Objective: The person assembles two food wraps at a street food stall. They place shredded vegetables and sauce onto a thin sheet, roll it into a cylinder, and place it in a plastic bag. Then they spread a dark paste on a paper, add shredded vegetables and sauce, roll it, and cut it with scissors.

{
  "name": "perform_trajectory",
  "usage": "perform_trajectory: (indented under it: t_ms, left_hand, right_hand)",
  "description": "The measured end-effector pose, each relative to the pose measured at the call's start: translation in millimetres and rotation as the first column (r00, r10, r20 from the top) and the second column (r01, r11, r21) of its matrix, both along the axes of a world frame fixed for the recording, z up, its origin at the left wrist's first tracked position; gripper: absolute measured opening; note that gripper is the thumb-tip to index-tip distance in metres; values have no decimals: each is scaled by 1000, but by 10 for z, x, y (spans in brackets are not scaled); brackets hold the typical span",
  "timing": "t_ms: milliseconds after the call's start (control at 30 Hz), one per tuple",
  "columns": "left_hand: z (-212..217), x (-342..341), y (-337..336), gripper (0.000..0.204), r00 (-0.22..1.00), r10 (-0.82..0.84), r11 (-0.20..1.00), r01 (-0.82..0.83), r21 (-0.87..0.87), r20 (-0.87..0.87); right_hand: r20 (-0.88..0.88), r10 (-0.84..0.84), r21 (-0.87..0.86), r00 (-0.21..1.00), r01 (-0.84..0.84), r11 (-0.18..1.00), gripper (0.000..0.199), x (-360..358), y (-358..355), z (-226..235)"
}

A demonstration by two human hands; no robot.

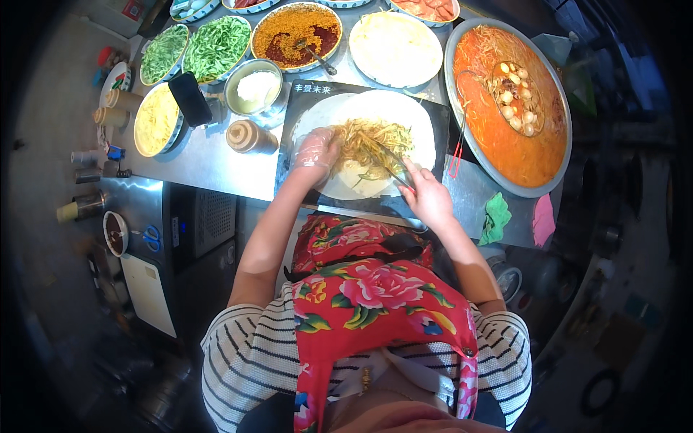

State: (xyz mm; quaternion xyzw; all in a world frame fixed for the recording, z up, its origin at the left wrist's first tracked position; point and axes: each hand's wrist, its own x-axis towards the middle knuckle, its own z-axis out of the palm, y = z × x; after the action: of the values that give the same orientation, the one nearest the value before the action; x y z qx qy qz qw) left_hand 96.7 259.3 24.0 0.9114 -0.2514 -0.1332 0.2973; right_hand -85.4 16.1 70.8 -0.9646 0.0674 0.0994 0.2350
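A pile of shredded, noodle-like food (pixel 361 141) with green strips lies on a wide white round base (pixel 415 112) over a black board (pixel 289 108). Whether that base is a plate or a thin sheet I cannot tell. My left hand (pixel 316 151), in a clear plastic glove, curls its fingers into the pile's left edge; the fingertips are partly hidden. At the lower right of the pile, my bare right hand (pixel 426 193) grips a long, thin metal utensil (pixel 393 164). The utensil's far end is in the food, so its kind is unclear.
Behind are dishes of green shreds (pixel 216 49), brown crumbs (pixel 289 25) and pale shreds (pixel 395 47). To the right is a big basin of red broth (pixel 498 155). A squeeze bottle (pixel 250 137), metal pot (pixel 254 92) and phone (pixel 190 99) stand left. Cloths (pixel 495 218) lie right.
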Motion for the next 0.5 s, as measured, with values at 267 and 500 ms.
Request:
perform_trajectory:
  t_ms: [267,500]
  left_hand:
    - [107,124,-65,28,993,16,992,-31,-120,-120]
    - [220,62,89,26,995,-32,999,30,-27,-91]
  right_hand:
    - [40,-184,79,982,181,980,66,253,39,-10]
    - [-86,69,-93,994,-77,993,68,318,264,22]
